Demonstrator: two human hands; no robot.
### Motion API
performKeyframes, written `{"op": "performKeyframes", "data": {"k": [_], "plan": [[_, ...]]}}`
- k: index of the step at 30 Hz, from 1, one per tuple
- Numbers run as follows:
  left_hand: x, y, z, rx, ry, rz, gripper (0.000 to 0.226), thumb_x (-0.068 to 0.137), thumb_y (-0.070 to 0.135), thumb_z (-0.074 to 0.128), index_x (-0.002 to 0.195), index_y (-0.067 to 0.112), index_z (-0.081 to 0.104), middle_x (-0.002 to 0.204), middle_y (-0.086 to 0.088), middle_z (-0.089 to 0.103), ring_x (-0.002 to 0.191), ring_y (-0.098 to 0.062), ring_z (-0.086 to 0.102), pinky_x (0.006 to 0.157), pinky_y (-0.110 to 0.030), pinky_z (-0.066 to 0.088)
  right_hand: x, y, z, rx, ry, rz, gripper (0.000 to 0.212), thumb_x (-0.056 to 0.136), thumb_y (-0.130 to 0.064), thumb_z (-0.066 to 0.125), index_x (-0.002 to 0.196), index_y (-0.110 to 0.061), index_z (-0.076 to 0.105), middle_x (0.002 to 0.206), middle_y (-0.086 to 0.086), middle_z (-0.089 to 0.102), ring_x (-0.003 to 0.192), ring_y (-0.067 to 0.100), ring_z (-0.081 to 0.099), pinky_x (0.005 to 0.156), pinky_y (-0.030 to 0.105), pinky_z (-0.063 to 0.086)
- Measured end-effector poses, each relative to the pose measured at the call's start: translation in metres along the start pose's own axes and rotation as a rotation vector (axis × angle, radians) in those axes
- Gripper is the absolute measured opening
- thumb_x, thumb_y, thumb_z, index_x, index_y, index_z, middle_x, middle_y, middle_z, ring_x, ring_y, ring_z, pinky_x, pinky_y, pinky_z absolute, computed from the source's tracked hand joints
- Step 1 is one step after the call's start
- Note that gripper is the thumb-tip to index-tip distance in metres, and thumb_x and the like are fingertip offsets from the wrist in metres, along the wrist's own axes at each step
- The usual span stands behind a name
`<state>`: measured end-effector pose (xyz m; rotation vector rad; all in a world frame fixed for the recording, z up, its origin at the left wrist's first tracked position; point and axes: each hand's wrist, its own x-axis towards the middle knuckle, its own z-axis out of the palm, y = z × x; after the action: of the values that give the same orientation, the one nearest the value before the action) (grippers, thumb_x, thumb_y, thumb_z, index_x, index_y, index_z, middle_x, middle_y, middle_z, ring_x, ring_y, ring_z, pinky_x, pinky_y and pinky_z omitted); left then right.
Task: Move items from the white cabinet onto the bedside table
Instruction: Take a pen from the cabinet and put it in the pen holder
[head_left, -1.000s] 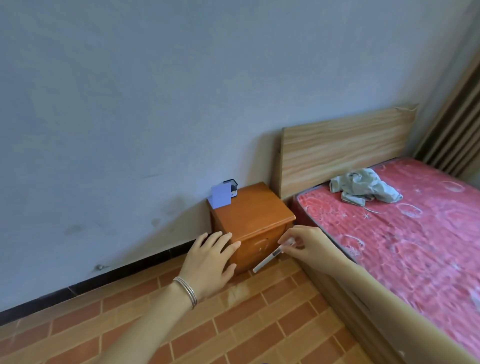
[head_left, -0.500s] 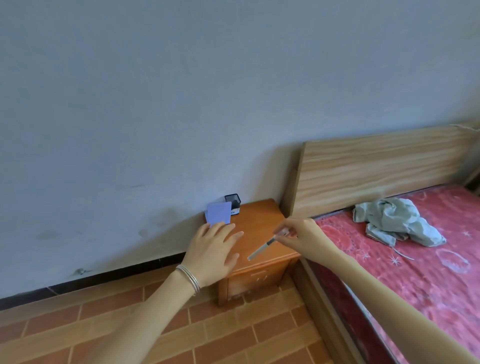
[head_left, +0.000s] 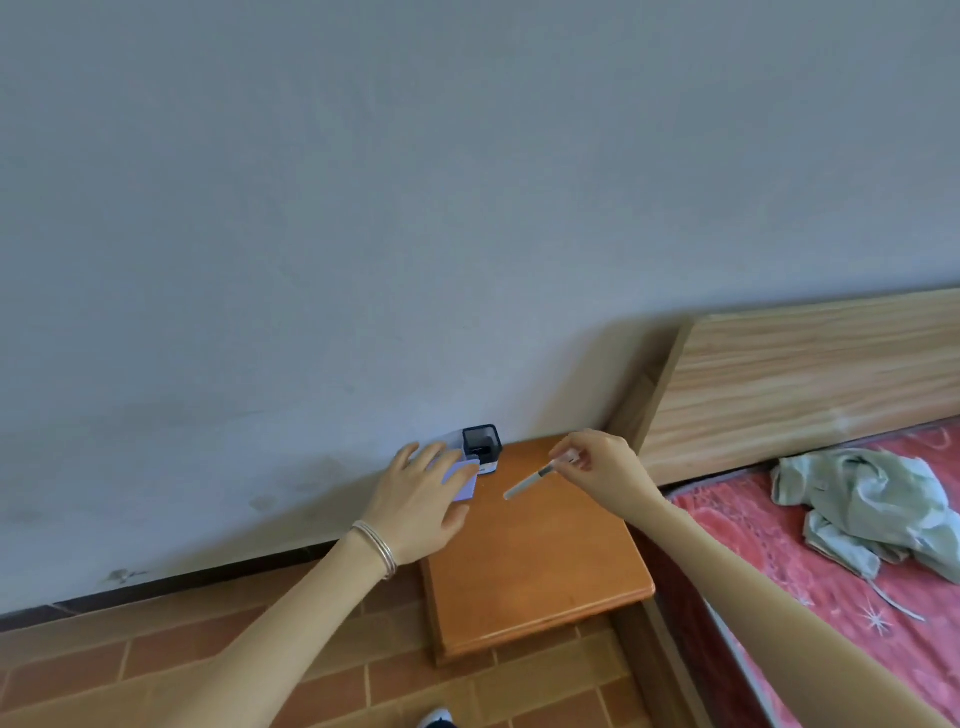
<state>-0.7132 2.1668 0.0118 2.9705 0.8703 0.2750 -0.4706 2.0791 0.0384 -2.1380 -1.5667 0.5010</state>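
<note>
Right hand pinches a slim white pen; best laid flat on the orange wooden bench. Left hand is spread.

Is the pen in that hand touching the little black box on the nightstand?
Apart. The head view shows a clear gap between the pen, pinched by the right hand, and the black box.

Right hand carried pen over bedside table top — left hand reached purple card.
</note>
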Motion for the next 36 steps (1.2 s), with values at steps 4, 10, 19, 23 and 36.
{"op": "performKeyframes", "data": {"k": [4,10,19,23,36], "plan": [[0.041,-0.031,0.031,-0.027,-0.070,-0.025,0.049,0.075,0.042,0.038,0.106,0.022,0.071,0.109,0.000,0.067,0.100,-0.023,0.062,0.086,-0.042,0.051,0.067,0.018,0.029,0.073,0.103,0.073,0.005,0.084,-0.019,0.063,0.082,-0.020,0.067,0.075,-0.011,0.057,0.069,0.006,0.055,0.062,0.025,0.048],[0.082,-0.068,0.090,-0.061,-0.112,-0.100,0.049,0.074,0.043,0.037,0.104,0.023,0.071,0.104,0.002,0.067,0.096,-0.021,0.065,0.082,-0.040,0.053,0.157,0.065,0.104,0.174,0.090,0.284,0.012,0.085,-0.014,0.060,0.092,-0.015,0.070,0.092,0.001,0.067,0.075,0.013,0.058,0.064,0.024,0.039],[0.093,-0.098,0.167,-0.070,-0.112,-0.200,0.050,0.080,0.045,0.038,0.113,0.023,0.068,0.113,-0.001,0.066,0.101,-0.019,0.063,0.085,-0.037,0.051,0.216,0.129,0.216,0.267,-0.119,0.561,0.024,0.088,-0.011,0.054,0.107,-0.006,0.068,0.106,0.014,0.067,0.096,0.029,0.060,0.077,0.032,0.046],[0.096,-0.097,0.175,-0.086,-0.100,-0.232,0.049,0.081,0.044,0.039,0.114,0.021,0.067,0.113,-0.001,0.065,0.102,-0.019,0.063,0.085,-0.036,0.050,0.225,0.144,0.229,0.293,-0.178,0.569,0.028,0.087,-0.012,0.054,0.113,-0.009,0.065,0.113,0.012,0.065,0.096,0.023,0.057,0.080,0.029,0.045],[0.122,-0.084,0.105,-0.048,-0.093,-0.269,0.049,0.080,0.042,0.038,0.108,0.017,0.069,0.111,-0.005,0.067,0.099,-0.027,0.064,0.083,-0.044,0.051,0.221,0.114,0.121,0.232,-0.444,0.217,0.040,0.085,-0.020,0.065,0.124,-0.015,0.058,0.124,0.003,0.061,0.112,0.014,0.056,0.087,0.019,0.038]]}}
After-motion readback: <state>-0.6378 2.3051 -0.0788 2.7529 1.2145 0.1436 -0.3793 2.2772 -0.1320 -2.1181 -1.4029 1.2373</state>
